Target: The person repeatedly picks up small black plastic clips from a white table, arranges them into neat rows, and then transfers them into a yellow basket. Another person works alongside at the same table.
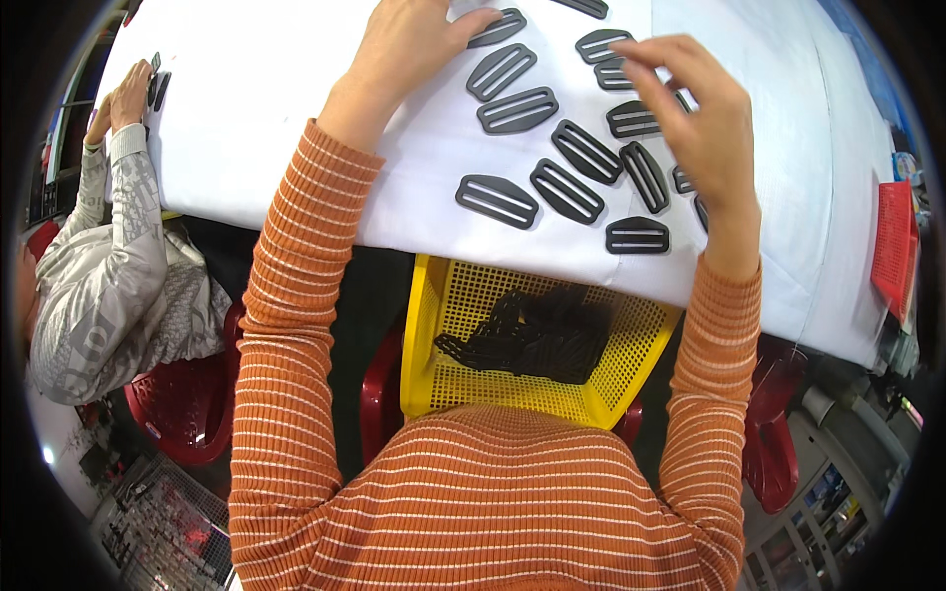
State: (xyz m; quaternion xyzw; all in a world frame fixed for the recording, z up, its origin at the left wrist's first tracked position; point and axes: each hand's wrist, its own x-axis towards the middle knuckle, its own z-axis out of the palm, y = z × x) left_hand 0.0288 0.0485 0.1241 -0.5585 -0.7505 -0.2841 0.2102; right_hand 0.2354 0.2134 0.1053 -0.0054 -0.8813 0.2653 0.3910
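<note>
Dark plastic strap slider buckles (518, 110), each with long slots, lie scattered on the white-covered table. My left hand (399, 44) is at the table's upper middle, its thumb stretched out onto a slider buckle (501, 30); the top edge cuts off its other fingers. To the right, my right hand (695, 108) hovers over the pieces with thumb and forefinger apart. Its fingertips are close to two slider buckles (599, 44), and it partly covers others. Nearest the table edge are a flat slider buckle (497, 201) and another buckle (637, 236).
Below the table edge, a yellow perforated basket (419, 335) rests at my lap with a pile of black pieces (542, 335). A red basket (892, 246) stands at the far right. At the left, a person in a grey patterned top (128, 286) works beside a red chair (187, 409).
</note>
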